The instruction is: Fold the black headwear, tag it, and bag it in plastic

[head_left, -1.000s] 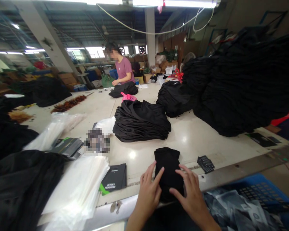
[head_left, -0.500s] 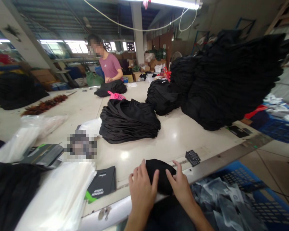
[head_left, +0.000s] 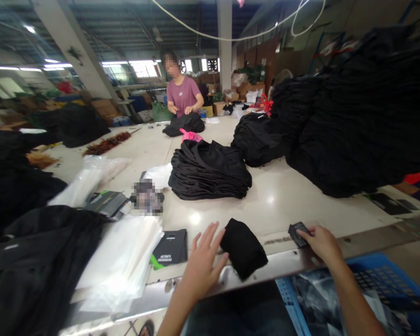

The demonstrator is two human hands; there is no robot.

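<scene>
a long white worktop [head_left: 276, 205] stretches away from the person, with a great heap of black garments [head_left: 350, 126] on its right and a smaller stack of black garments [head_left: 208, 170] near the middle. at the far end, a co-worker [head_left: 184, 95] has both hands on another black bundle. below the near edge sits a blue plastic crate [head_left: 388, 275], holding grey printed packaging that is hard to make out. clear plastic bags [head_left: 121, 261] lie to the left on the worktop. closer in lies a folded black garment [head_left: 243, 247], with the open left hand [head_left: 205, 263] just beside it, fingers spread. the right hand [head_left: 320, 242] is closed on a small stack of black tags [head_left: 298, 233] near the worktop's edge.
</scene>
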